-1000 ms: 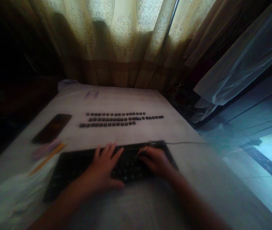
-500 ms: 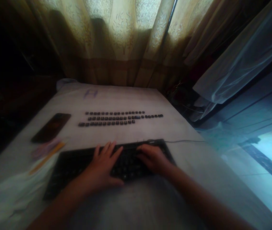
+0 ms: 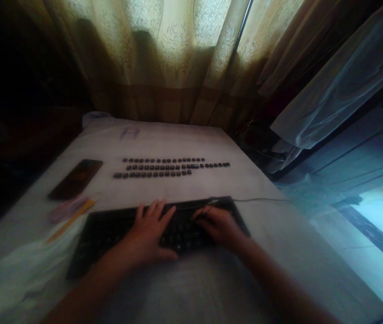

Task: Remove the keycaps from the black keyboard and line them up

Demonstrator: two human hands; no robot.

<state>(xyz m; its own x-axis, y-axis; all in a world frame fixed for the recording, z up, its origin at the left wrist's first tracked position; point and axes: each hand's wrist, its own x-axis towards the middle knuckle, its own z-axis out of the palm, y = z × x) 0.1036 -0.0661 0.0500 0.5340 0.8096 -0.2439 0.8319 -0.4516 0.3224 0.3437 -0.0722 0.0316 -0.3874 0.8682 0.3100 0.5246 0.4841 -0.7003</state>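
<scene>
A black keyboard (image 3: 100,234) lies slantwise at the near part of the table. Across its middle rests my left hand (image 3: 150,229), fingers spread and thumb out toward the near edge. Over the right part of the keys is my right hand (image 3: 216,222), its fingers curled and pressed together in a pinch at the keys. Whatever those fingertips hold, if anything, is too small and dim to make out. Beyond the keyboard, loose black keycaps (image 3: 167,174) are laid out in three rows on the table.
On the left of the table (image 3: 245,279) lie a dark phone (image 3: 76,179), a pinkish item (image 3: 68,209), a thin orange-yellow stick (image 3: 71,220) and a crumpled white cloth (image 3: 32,261). The keyboard's cable (image 3: 262,199) runs right. Curtains (image 3: 174,58) hang behind.
The view has shifted slightly, so everything on the table appears a little further right. Both hands keep nearly the same places on the keyboard.
</scene>
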